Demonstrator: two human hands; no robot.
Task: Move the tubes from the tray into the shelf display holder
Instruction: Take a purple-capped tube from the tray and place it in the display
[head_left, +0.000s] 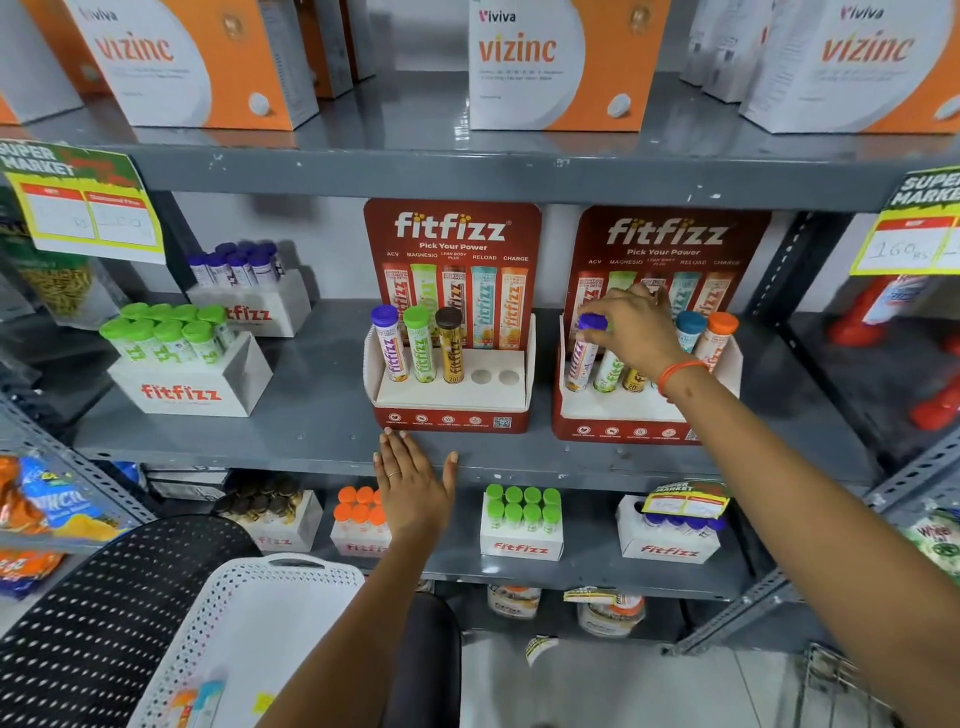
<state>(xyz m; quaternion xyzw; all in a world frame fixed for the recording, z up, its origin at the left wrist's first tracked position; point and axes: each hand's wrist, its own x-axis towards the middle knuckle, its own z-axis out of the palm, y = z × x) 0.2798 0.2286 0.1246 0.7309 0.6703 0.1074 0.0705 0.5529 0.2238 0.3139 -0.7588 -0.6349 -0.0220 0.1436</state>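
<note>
Two red fitfizz display holders stand on the middle shelf. The left holder (451, 402) has a purple-capped, a green-capped and a brown-capped tube (450, 345) in it, and two round holes on its right stand bare. The right holder (613, 415) is full of tubes. My right hand (631, 332) reaches over it, fingers closed on the cap of its purple-capped tube (584, 353). My left hand (413, 486) lies flat and open on the shelf edge below the left holder. The white perforated tray (270, 613) sits low at the front, with an orange and a blue tube (200, 699) lying in it.
White fitfizz boxes of green-capped tubes (171, 358) and purple-capped tubes (244, 291) stand left on the same shelf. Vizinc cartons (545, 62) fill the shelf above. More tube boxes (522, 522) sit on the shelf below. A black perforated chair back (104, 613) is beside the tray.
</note>
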